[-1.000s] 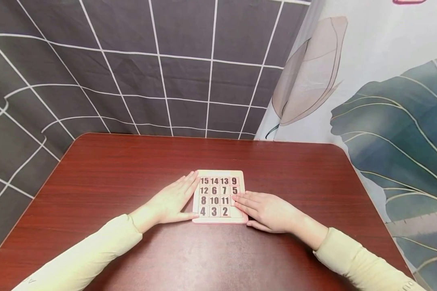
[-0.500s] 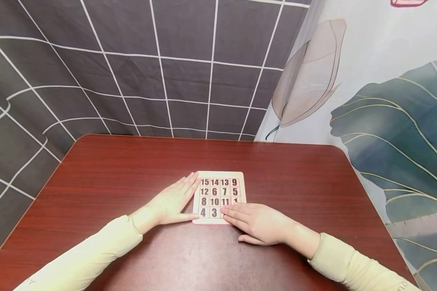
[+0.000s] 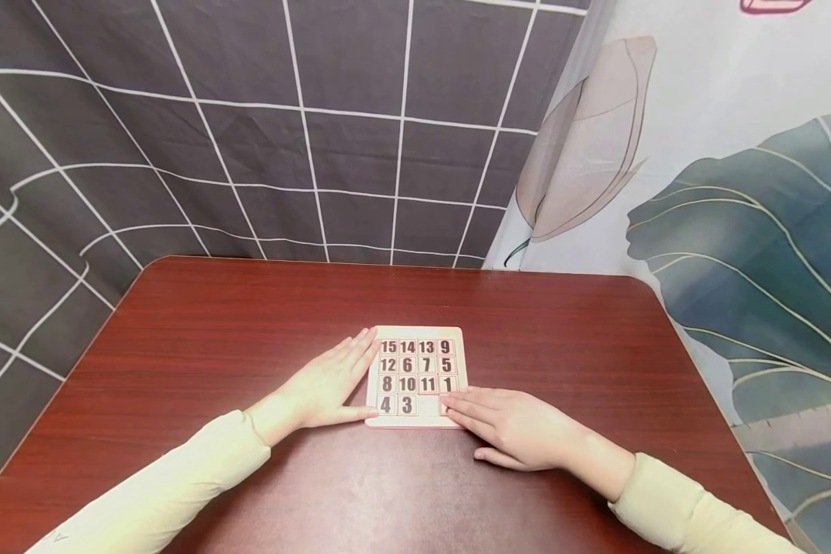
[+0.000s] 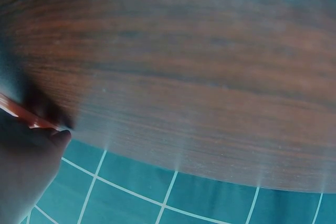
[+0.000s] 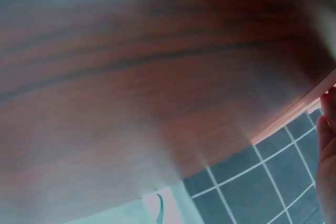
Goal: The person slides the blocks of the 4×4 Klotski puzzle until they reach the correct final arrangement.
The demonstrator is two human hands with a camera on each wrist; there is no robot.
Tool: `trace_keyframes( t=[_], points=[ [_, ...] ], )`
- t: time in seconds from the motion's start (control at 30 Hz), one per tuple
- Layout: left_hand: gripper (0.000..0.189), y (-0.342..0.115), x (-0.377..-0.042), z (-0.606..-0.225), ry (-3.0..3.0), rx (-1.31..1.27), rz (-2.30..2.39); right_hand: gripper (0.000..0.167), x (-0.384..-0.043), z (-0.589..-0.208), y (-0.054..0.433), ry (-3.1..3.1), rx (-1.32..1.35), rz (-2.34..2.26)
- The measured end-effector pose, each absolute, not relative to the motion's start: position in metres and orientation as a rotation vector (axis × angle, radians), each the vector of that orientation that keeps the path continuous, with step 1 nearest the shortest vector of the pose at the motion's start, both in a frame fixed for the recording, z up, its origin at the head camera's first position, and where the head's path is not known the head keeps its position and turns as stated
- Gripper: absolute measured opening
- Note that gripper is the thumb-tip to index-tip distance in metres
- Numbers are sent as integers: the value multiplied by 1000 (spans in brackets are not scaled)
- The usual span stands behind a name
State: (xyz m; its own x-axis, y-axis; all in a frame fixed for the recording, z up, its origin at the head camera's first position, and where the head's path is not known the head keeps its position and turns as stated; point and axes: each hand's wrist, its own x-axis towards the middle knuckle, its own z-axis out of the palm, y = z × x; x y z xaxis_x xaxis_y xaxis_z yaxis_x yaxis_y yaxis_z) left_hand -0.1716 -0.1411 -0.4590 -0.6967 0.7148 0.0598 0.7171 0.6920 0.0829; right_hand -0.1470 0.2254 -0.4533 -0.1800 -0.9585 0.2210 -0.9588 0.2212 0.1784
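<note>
A square number slide puzzle [image 3: 427, 384] with a pale frame lies flat on the table in the head view. My left hand [image 3: 325, 382] rests along its left side, fingers stretched to the upper left corner and thumb at the lower left one. On the bottom right tile [image 3: 444, 408] press the straight fingertips of my right hand [image 3: 515, 423], hiding most of its number. A gap without a tile lies between that tile and the 3 tile [image 3: 406, 405]. In the left wrist view part of my left hand [image 4: 31, 166] shows; the right wrist view catches only fingers [image 5: 326, 129].
The reddish-brown wooden table [image 3: 249, 308] has rounded far corners. A dark grey curtain [image 3: 249, 138] with white grid lines hangs behind it. To the right hangs a white curtain [image 3: 699, 100] with large leaf prints.
My right fingertips moved down from the right column to the 2 tile, then right. That tile has shifted right into the corner, so the gap now lies beside the 3. My left hand stayed.
</note>
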Motion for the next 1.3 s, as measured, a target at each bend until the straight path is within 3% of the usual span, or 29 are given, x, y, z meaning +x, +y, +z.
trace_keyframes(
  t=[0.27,0.8,1.3],
  points=[
    [104,-141,-172,-459,-2861,-1220,-151,60,-149,-456,226,-2210,1797,30],
    [102,-142,-170,-459,-2836,-1217,-142,61,-157,-453,172,-2087,1917,11],
    [103,-141,-171,-459,-2851,-1214,-150,61,-152,-453,197,-2148,1878,-9]
  ],
)
